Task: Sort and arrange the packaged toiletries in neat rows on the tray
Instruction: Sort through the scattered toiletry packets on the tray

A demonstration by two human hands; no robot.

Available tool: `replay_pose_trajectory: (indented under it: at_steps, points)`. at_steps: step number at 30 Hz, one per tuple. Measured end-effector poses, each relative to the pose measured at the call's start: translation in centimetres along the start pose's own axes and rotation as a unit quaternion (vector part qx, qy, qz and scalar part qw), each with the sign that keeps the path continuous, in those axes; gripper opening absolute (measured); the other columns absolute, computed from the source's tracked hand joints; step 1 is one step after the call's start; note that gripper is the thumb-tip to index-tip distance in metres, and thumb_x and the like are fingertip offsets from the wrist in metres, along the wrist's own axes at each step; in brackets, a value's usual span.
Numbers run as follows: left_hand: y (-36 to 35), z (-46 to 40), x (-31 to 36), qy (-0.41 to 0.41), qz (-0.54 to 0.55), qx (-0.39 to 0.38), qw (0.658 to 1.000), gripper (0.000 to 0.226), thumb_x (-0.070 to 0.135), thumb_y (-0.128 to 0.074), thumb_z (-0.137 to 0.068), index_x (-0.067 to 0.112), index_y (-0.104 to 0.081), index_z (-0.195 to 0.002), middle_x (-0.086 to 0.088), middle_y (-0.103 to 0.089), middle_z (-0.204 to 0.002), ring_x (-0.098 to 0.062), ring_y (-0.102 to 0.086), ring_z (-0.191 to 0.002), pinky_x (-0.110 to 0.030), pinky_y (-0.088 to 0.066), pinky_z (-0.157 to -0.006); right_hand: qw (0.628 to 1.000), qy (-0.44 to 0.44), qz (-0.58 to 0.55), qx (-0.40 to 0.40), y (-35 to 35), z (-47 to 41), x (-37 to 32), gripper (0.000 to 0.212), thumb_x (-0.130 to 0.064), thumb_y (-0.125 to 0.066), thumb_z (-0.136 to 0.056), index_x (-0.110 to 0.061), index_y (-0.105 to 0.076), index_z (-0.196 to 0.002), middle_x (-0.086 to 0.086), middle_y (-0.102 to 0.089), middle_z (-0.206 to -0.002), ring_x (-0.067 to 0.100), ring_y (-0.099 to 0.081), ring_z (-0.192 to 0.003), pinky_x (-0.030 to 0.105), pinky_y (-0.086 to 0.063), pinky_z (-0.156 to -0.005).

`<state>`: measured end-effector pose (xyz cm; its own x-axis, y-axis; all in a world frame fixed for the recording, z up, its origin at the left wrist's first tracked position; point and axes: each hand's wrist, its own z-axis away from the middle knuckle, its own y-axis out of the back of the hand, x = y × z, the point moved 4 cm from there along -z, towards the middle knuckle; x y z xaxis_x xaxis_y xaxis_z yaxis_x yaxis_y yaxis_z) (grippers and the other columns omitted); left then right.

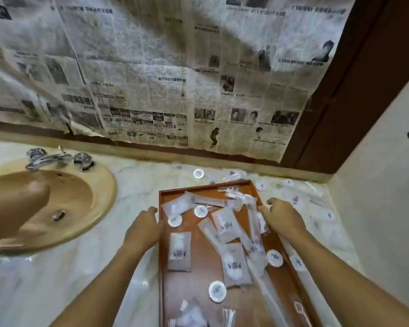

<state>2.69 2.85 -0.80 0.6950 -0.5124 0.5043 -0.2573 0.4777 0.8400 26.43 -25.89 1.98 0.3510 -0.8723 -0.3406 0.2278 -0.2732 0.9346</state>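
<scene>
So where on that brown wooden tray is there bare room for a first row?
Bare wood on the brown wooden tray runs along its left rim, below the flat rectangular sachet. The middle and right side are crowded with overlapping packets.

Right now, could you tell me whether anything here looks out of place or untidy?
Yes. The packets on the tray lie jumbled and overlapping, not in rows, and more packets are scattered on the counter beyond it. Newspaper with a torn lower edge covers the wall.

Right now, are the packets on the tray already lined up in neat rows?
No, the packets lie scattered and overlapping at odd angles across the tray, with round ones strewn between.
</scene>
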Motion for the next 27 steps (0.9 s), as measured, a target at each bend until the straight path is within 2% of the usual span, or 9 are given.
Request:
replay_pose_trajectory:
  at_steps: [2,5,7,9,14,17,20,27]
  points:
    - [-1.1,0.7,-1.0,0.029,0.001,-0.008,1.000,0.054,0.040,-0.047,-0.097,0.009,-0.042,-0.142,-0.016,-0.053,-0.136,-0.032,-0.054,-0.121,-0.039,-0.045,-0.097,1.000,-0.015,-0.003,0.014,-0.8,0.4,0.6,0.044,-0.042,-0.050,-0.095,-0.007,-0.063,-0.116,0.012,-0.069,-0.106,0.031,-0.064,-0.097,0.038,-0.053,-0.080]
    - [-2.9,1.9,-2.5,0.059,-0.002,-0.021,0.998,0.054,0.039,-0.050,-0.096,0.008,-0.043,-0.140,-0.017,-0.056,-0.132,-0.033,-0.055,-0.119,-0.039,-0.045,-0.094,0.999,-0.043,0.013,0.028,-2.4,1.1,1.8,0.031,-0.035,-0.053,-0.094,-0.007,-0.066,-0.098,0.012,-0.067,-0.100,0.030,-0.061,-0.086,0.032,-0.046,-0.067]
    - [-3.8,2.5,-3.1,0.064,0.001,-0.027,0.998,0.052,0.038,-0.053,-0.095,0.007,-0.045,-0.136,-0.016,-0.061,-0.123,-0.032,-0.057,-0.115,-0.038,-0.046,-0.091,0.997,-0.061,0.030,0.028,-3.6,1.2,2.8,0.024,-0.030,-0.054,-0.092,-0.010,-0.061,-0.082,0.010,-0.065,-0.088,0.026,-0.056,-0.073,0.030,-0.040,-0.060]
    - [-4.1,3.1,-3.1,0.060,0.012,-0.024,0.998,0.048,0.037,-0.054,-0.094,0.007,-0.050,-0.131,-0.014,-0.066,-0.109,-0.031,-0.060,-0.107,-0.036,-0.047,-0.085,0.996,-0.080,0.029,0.024,-4.4,1.1,3.8,0.026,-0.032,-0.055,-0.091,-0.011,-0.057,-0.075,0.009,-0.062,-0.081,0.027,-0.058,-0.071,0.030,-0.041,-0.058]
    - [-4.8,3.7,-3.2,0.048,0.027,-0.029,0.998,0.035,0.028,-0.055,-0.091,0.009,-0.055,-0.120,-0.009,-0.067,-0.092,-0.026,-0.063,-0.088,-0.033,-0.048,-0.071,0.995,-0.091,0.023,0.012,-6.0,1.2,5.0,0.034,-0.038,-0.055,-0.093,-0.012,-0.056,-0.071,0.006,-0.058,-0.068,0.024,-0.056,-0.061,0.027,-0.036,-0.049]
    - [-5.0,3.6,-3.3,0.030,0.022,-0.025,0.999,0.028,0.027,-0.058,-0.089,0.011,-0.058,-0.113,-0.004,-0.064,-0.083,-0.021,-0.062,-0.076,-0.033,-0.049,-0.065,0.995,-0.095,0.030,0.011,-6.4,1.3,5.5,0.024,-0.028,-0.054,-0.092,-0.013,-0.059,-0.074,0.007,-0.060,-0.069,0.024,-0.056,-0.060,0.027,-0.039,-0.049]
    - [-4.9,3.5,-3.1,0.019,0.032,-0.017,0.999,0.022,0.018,-0.060,-0.088,0.010,-0.060,-0.109,-0.001,-0.061,-0.075,-0.019,-0.059,-0.072,-0.025,-0.037,-0.054,0.994,-0.107,0.037,0.007,-6.6,1.4,5.6,0.017,-0.018,-0.050,-0.089,-0.014,-0.061,-0.077,0.007,-0.061,-0.070,0.025,-0.057,-0.060,0.027,-0.039,-0.050]
    - [-4.8,2.9,-3.6,0.016,0.055,-0.010,0.998,0.030,0.020,-0.062,-0.089,0.012,-0.059,-0.118,0.003,-0.061,-0.074,-0.017,-0.060,-0.073,-0.025,-0.041,-0.058,0.993,-0.117,0.023,0.010,-6.8,2.0,5.6,0.017,-0.011,-0.049,-0.088,-0.015,-0.057,-0.074,0.005,-0.057,-0.069,0.024,-0.052,-0.059,0.025,-0.029,-0.046]
